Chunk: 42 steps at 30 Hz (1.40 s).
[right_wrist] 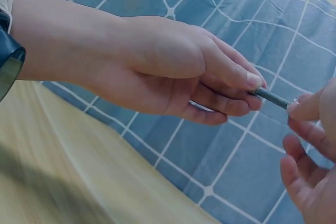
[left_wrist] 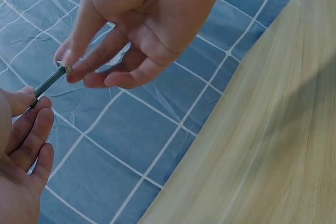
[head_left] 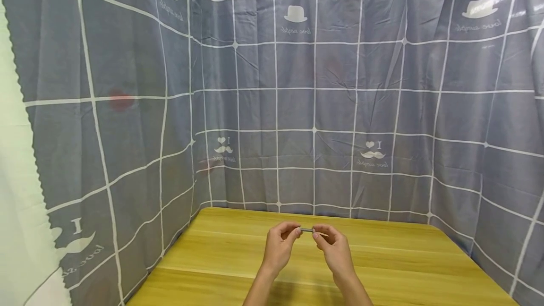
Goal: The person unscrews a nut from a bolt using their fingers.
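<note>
A grey threaded bolt (head_left: 306, 230) is held between the two hands, above the wooden table. The left hand (head_left: 278, 248) pinches one end of it between thumb and fingertips; that end is mostly covered by the fingers. At the other end, the right hand (head_left: 334, 248) pinches a small shiny metal piece like a nut (left_wrist: 66, 70) around the bolt. Bare thread (left_wrist: 48, 83) shows between the two grips in the left wrist view. In the right wrist view the bolt (right_wrist: 272, 98) runs from the left thumb to the right fingertips. The right hand's other fingers are loosely curled.
Below the hands spreads a yellow wood-grain table (head_left: 229, 240). Grey curtains (head_left: 297, 107) with a white grid and printed hats stand behind it and along its sides. A pale cloth (head_left: 21, 178) hangs at the far left. A black wrist-worn device (right_wrist: 10, 61) sits on the left wrist.
</note>
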Motion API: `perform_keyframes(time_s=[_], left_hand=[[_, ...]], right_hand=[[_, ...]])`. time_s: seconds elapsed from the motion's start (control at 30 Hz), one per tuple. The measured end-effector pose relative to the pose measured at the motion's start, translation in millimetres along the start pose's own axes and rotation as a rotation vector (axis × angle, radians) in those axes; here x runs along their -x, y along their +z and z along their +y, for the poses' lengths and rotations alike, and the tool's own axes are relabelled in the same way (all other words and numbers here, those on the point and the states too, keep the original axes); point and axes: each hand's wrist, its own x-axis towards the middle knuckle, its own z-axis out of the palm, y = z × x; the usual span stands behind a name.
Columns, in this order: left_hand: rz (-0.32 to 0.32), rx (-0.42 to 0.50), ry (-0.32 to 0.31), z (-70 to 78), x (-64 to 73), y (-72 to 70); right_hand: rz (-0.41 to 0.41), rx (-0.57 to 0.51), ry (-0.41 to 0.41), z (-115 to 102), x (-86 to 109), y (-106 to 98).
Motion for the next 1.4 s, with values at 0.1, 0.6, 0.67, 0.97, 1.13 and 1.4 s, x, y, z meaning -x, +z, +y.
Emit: perform_keyframes(time_s=[0.1,0.6,0.67,0.97,1.13,1.4], left_hand=[[-0.004,0.006,-0.006,0.3,-0.7,1.8],[0.005,0.008,-0.026,-0.3,-0.9,0.7],[0.007,0.003,-0.032,-0.5,-0.7,1.0],[0.004,0.0,-0.018,1.1,-0.7,-1.0],[0.012,-0.019,-0.02,1.4,-1.8,0.0],[0.02,-0.07,-0.042,3.9,-2.9,2.2]], right_hand=[[0.011,-0.001,0.004,-1.0,0.8,-1.5],[0.04,0.028,0.028,0.0,0.1,-0.2],[0.037,0.029,0.03,0.0,0.0,-0.4],[0.02,0.017,0.054,-2.1,0.4,0.4],[0.023,0.044,0.041,-1.0,-0.3,0.1],[0.018,0.02,0.025,-0.9,0.9,-0.6]])
